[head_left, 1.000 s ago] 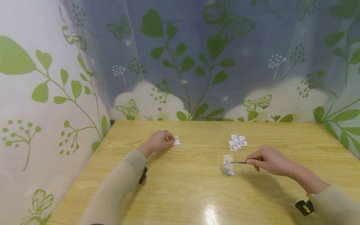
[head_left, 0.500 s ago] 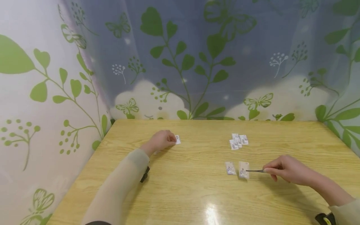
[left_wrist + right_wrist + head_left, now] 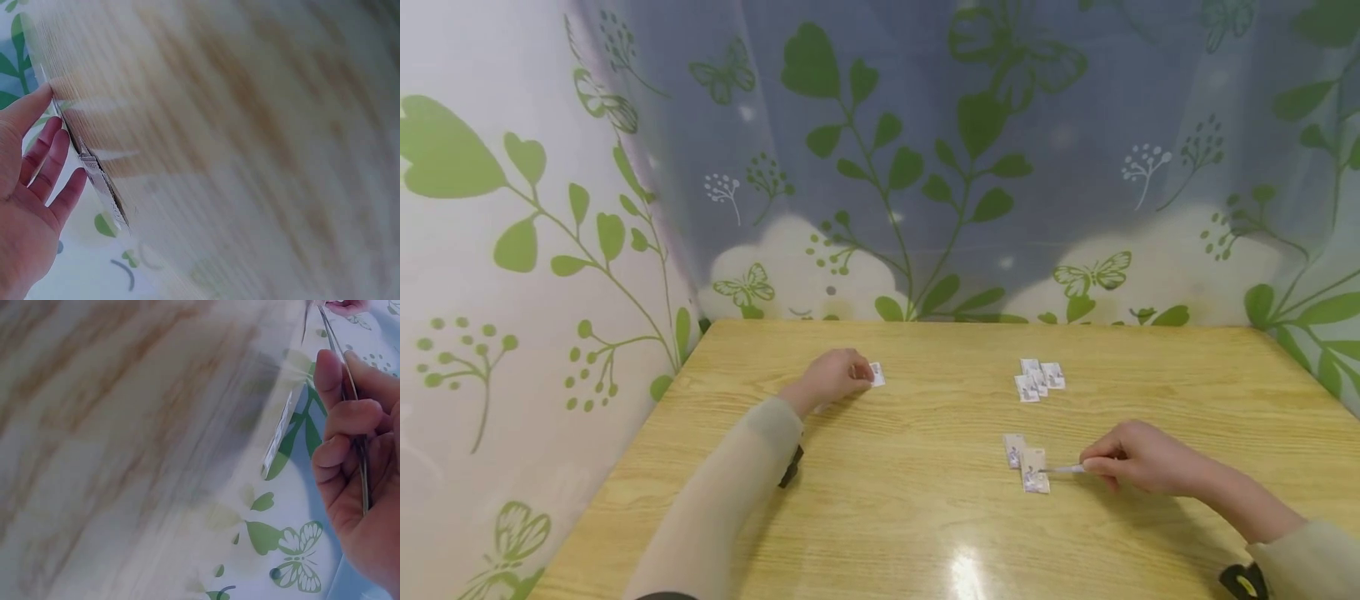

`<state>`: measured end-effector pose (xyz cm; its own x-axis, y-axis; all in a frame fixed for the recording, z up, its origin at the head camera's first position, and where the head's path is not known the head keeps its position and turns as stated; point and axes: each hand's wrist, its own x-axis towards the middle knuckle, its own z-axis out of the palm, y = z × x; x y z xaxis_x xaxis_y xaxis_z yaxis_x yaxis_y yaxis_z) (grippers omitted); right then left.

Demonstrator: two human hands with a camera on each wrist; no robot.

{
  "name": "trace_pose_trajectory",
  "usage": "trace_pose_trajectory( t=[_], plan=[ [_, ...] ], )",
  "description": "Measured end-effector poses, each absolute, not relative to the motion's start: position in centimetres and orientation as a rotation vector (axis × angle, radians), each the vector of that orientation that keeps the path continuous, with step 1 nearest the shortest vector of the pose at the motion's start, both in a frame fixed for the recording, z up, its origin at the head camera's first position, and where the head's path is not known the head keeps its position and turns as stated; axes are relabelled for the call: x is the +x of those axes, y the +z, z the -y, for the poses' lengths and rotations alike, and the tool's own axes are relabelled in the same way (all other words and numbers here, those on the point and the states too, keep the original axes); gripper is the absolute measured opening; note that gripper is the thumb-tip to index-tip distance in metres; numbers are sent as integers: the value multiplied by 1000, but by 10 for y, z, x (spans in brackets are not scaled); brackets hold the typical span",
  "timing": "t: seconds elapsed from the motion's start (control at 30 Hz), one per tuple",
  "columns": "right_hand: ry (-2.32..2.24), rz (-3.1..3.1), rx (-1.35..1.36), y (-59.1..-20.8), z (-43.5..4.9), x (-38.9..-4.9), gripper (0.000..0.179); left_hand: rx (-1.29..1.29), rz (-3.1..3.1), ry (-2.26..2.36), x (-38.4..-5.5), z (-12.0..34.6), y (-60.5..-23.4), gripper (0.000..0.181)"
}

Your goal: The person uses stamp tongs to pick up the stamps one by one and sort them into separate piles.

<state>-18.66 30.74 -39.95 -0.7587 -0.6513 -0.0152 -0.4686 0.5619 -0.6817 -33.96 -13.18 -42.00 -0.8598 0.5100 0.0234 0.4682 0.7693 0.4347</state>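
Observation:
My right hand (image 3: 1142, 458) holds tweezers (image 3: 1064, 469), fingers curled round them in the right wrist view too. The tweezers' tip is at a small printed packet (image 3: 1034, 477), which lies against or slightly over another small packet (image 3: 1013, 448); I cannot tell whether it touches the table. At the back left, my left hand (image 3: 835, 379) rests on the table beside a small white packet (image 3: 877, 374), partly covered by the fingertips. In the left wrist view, its fingers are loosely extended, and a thin packet (image 3: 103, 187) lies by the fingertips.
A cluster of several small white packets (image 3: 1037, 381) lies overlapping at the back right of the wooden table (image 3: 850, 517). A leaf-patterned curtain (image 3: 910, 167) hangs behind the table and along its left side.
The tweezers and packet moved right, away from the other packet, then back left and lower beside it. My right hand followed. My left hand has hardly moved.

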Motion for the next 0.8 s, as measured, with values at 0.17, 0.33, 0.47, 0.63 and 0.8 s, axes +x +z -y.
trace_pose_trajectory(
  t=[0.17,0.33,0.47,0.63,0.8],
  plan=[
    [-945,-2569,-926,-401,-308,-189,30,783,-2871,652,-341,131,-423,5],
    [-931,-2574,-930,-402,-310,-190,23,771,-2869,658,-341,132,-423,5],
    [-897,-2608,-973,-402,-316,-189,18,772,-2867,661,-340,134,-423,5],
    [-915,-2590,-871,-394,-324,-186,18,786,-2869,661,-340,134,-423,4],
    [-911,-2612,-752,-377,-326,-188,24,798,-2878,648,-340,132,-420,4]
  ],
)
